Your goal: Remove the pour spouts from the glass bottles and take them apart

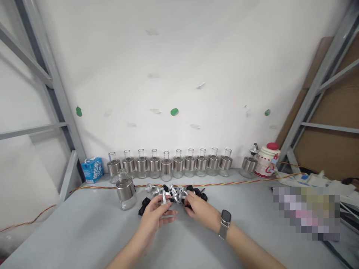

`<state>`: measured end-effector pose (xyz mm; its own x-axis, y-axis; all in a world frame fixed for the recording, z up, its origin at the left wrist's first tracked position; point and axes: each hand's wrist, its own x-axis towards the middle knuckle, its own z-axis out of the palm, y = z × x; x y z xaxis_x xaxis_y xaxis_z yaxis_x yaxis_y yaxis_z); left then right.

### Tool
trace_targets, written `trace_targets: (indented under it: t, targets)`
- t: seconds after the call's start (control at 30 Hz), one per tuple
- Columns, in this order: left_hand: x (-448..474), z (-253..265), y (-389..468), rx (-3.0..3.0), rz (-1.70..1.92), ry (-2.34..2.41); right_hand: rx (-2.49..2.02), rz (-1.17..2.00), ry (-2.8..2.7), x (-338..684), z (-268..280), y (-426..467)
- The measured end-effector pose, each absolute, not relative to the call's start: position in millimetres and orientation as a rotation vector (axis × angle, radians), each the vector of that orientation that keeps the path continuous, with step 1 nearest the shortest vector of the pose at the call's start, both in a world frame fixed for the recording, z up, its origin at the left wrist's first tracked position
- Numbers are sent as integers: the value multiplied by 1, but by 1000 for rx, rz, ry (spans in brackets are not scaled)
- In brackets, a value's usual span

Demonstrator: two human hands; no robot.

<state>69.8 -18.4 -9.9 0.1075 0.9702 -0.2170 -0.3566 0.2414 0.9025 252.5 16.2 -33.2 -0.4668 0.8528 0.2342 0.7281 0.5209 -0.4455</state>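
Observation:
My left hand (158, 213) is closed around a small silver pourer part (164, 197), held upright between thumb and fingers. My right hand (198, 207), with a watch (225, 223) on its wrist, reaches into the right side of a pile of silver pourer parts (174, 194) and black caps (145, 203). Its fingers are curled in, and what they grip is hidden. An open glass bottle with a steel band (125, 189) stands on the table, left of the pile and apart from my left hand.
A row of similar bottles (178, 164) lines the wall. A bottle with a pourer on top (249, 164), a red-lidded jar (266, 160) and a power strip (304, 181) are at right. A blue carton (92, 170) stands at left. A twisted red-yellow cord (224, 183) crosses the table (84, 228).

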Motion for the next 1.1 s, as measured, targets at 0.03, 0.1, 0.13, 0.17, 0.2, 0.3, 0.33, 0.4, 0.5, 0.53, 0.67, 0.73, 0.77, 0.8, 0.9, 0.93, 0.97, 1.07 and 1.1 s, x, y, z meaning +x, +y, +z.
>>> trace_targets:
  t: [0.03,0.1,0.13,0.17,0.2,0.3,0.33,0.4,0.5,0.53,0.67,0.73,0.77,0.8,0.9,0.93,0.97,1.07,1.1]
  targets:
    - [70,-10,-18,811,1143,987,-1297,376,-2350,252,-34,17]
    - [70,-11,-18,843,1139,984,-1294,350,-2368,252,-36,18]
    - [71,-12,-18,854,1139,989,-1294,346,-2369,252,-37,19]
    - [71,-13,-18,862,1140,994,-1296,352,-2361,252,-38,20]
    - [71,-13,-18,865,1142,1001,-1298,367,-2343,251,-38,20]
    - [72,-14,-18,869,1139,1006,-1295,460,-2221,252,-38,21]
    - [72,-13,-19,870,1130,1002,-1284,512,-2149,252,-38,21]
    - [72,-11,-20,869,1115,993,-1256,719,-1921,252,-38,23]
    - [71,-9,-22,868,1113,982,-1216,1044,-1572,251,-43,29]
    - [71,-9,-22,864,1114,983,-1210,1103,-1501,250,-45,32]
    - [70,-13,-19,853,1105,989,-1209,1193,-1342,249,-51,42]
    - [70,-15,-18,853,1099,990,-1194,1235,-1281,249,-50,43]
    - [71,-15,-18,853,1099,992,-1180,1254,-1260,249,-48,42]
    - [71,-15,-18,853,1099,994,-1164,1274,-1243,249,-45,40]
    - [72,-15,-18,852,1101,998,-1111,1346,-1200,249,-35,32]
    - [72,-15,-18,851,1102,1000,-1092,1390,-1164,250,-32,30]
    - [72,-15,-18,851,1100,1002,-1072,1450,-1113,250,-29,27]
    - [72,-16,-17,851,1086,1002,-990,1674,-898,252,-24,21]
    - [72,-17,-16,850,1081,999,-959,1739,-831,252,-24,20]
